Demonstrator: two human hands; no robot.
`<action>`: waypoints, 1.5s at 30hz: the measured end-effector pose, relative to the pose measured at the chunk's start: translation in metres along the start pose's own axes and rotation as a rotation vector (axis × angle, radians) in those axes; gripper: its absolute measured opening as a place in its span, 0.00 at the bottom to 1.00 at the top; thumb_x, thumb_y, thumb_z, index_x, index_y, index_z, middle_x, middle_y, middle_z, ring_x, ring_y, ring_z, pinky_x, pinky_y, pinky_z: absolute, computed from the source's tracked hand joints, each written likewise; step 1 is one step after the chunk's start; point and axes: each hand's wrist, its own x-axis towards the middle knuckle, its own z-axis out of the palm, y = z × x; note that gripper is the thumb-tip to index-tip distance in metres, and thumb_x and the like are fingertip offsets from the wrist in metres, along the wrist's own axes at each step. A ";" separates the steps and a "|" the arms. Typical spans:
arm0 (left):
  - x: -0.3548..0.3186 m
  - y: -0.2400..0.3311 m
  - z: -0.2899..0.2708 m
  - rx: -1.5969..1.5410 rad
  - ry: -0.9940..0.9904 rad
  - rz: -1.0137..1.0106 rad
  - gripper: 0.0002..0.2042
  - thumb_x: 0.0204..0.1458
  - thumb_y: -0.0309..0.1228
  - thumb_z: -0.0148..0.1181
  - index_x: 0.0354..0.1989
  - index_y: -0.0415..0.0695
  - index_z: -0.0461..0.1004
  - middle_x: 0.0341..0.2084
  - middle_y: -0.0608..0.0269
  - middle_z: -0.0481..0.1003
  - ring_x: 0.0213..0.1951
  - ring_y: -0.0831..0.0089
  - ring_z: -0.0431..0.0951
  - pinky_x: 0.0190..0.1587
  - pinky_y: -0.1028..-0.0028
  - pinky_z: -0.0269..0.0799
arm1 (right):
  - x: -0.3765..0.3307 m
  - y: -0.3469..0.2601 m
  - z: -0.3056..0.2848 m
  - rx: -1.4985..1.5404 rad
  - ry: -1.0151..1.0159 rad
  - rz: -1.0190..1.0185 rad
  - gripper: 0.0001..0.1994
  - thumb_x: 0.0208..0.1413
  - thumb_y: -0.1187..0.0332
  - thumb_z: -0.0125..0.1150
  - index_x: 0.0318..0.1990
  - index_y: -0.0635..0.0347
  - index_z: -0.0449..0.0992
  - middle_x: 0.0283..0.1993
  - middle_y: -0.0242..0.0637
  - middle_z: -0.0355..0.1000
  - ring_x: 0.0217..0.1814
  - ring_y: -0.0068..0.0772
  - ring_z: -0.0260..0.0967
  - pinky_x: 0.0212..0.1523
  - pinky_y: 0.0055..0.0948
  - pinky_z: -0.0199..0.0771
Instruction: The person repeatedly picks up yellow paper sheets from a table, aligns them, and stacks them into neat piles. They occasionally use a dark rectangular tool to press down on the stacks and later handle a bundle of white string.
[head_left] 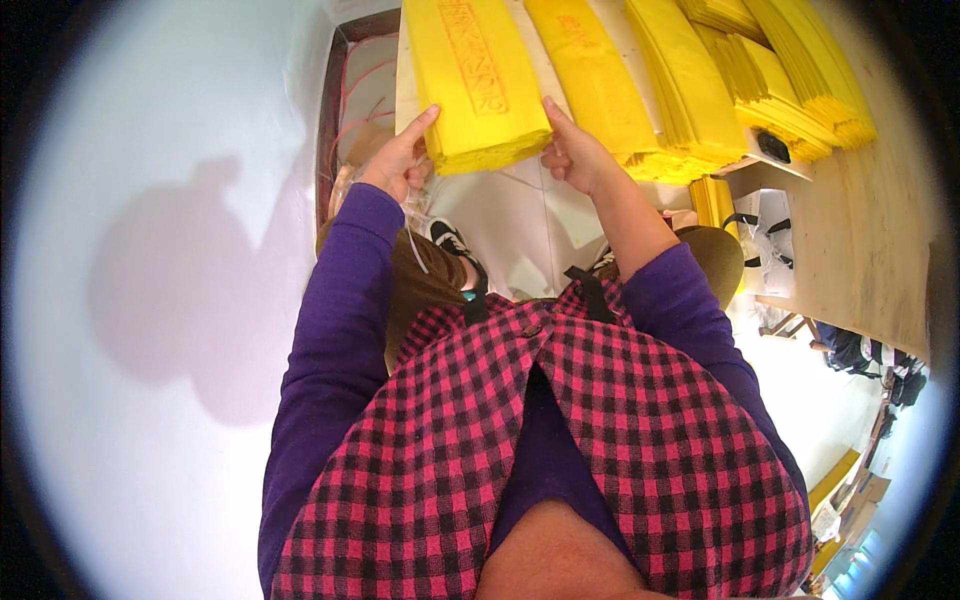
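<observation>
A thick stack of yellow sheets [465, 80] with red printing on top lies at the near edge of the work surface, its end toward me. My left hand [403, 158] grips the near left corner, thumb on top and fingers curled at the side. At the near right corner my right hand [578, 155] pinches the same stack, its thumb along the edge. The fingers under the stack are partly hidden. Just right of it lies another yellow stack [590, 80] with fainter red printing, apart from my hand.
More yellow stacks [690, 95] fill the right of the surface. A small black object [772, 147] lies near its edge. Below are a white bag with black handles [768, 235] and a wooden board [880, 230]. A pale wall [170, 300] stands close on my left.
</observation>
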 end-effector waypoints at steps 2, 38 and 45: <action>-0.002 0.002 0.002 -0.024 0.015 0.021 0.22 0.48 0.53 0.61 0.40 0.48 0.71 0.24 0.73 0.68 0.11 0.84 0.48 0.13 0.80 0.38 | 0.001 -0.002 0.002 -0.020 0.009 0.001 0.21 0.53 0.37 0.51 0.42 0.41 0.70 0.26 0.20 0.59 0.14 0.13 0.43 0.14 0.16 0.38; 0.017 -0.039 -0.062 0.343 -0.054 -0.072 0.19 0.54 0.34 0.51 0.51 0.36 0.70 0.35 0.58 0.77 0.18 0.83 0.64 0.18 0.81 0.55 | 0.010 0.052 -0.033 -0.055 0.027 0.014 0.23 0.62 0.44 0.41 0.40 0.53 0.72 0.26 0.22 0.66 0.17 0.15 0.48 0.19 0.15 0.53; 0.050 -0.027 -0.092 1.042 -0.074 0.035 0.09 0.52 0.32 0.58 0.35 0.40 0.79 0.20 0.69 0.75 0.18 0.82 0.62 0.20 0.78 0.58 | 0.040 0.059 -0.034 -0.547 0.158 -0.333 0.16 0.62 0.59 0.44 0.39 0.62 0.74 0.36 0.34 0.73 0.34 0.27 0.67 0.36 0.25 0.69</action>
